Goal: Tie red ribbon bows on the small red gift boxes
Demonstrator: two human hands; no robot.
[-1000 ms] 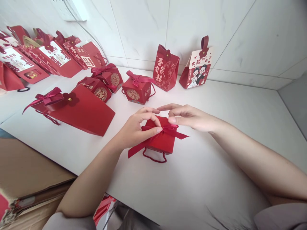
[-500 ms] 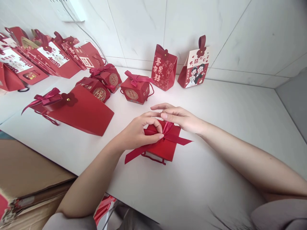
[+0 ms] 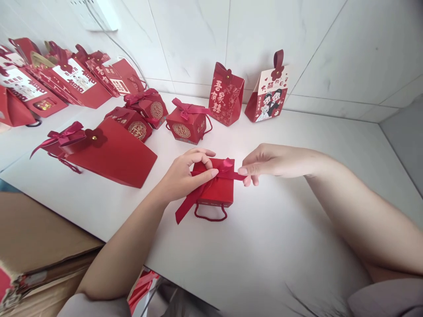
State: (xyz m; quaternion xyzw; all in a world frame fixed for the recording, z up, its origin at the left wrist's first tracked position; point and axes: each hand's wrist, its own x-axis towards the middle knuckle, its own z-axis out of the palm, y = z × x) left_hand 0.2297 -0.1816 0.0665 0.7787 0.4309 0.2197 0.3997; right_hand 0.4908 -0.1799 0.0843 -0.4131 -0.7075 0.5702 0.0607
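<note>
A small red gift box [image 3: 216,190] with a red cord handle stands on the white counter [image 3: 297,229] in front of me. A dark red ribbon [image 3: 198,196] crosses its top, and one tail hangs off the front left. My left hand [image 3: 185,176] rests on the box's left side, its fingers pinched on the ribbon near the knot. My right hand [image 3: 271,162] is just right of the box, thumb and fingers closed on the ribbon's right tail, which is stretched taut.
Three ribboned red boxes [image 3: 187,123] stand behind. A large flat red bag [image 3: 115,154] lies to the left. Two upright gift bags [image 3: 226,94] stand against the tiled wall, with more bags at far left. Cardboard [image 3: 36,237] lies below the counter edge.
My right hand has moved from over the box to its right, drawing the ribbon tail out sideways. The box has turned slightly. My left hand has stayed on the knot.
</note>
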